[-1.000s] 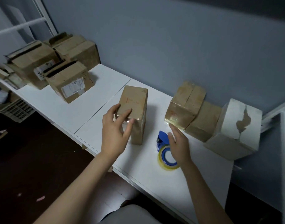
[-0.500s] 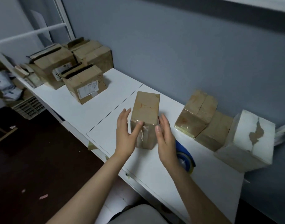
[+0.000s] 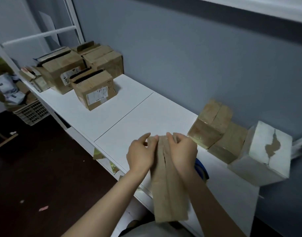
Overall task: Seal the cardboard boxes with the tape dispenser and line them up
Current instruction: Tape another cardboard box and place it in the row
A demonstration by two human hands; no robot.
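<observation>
Fingers of the left hand [image 3: 141,156] and right hand [image 3: 182,151] curl over the far end of the cardboard box [image 3: 169,194], gripping it from either side. The box is long, narrow and matte brown. Its long axis runs from the hands back toward the person's lap, past the edge of the white table [image 3: 146,113]. The seam between its 2 flaps gapes slightly and looks untaped. The blue tape dispenser [image 3: 200,168] lies just beyond the right wrist, so the right hand is nearer. Further right, a row of 3 boxes [image 3: 230,142] stands along the wall.
</observation>
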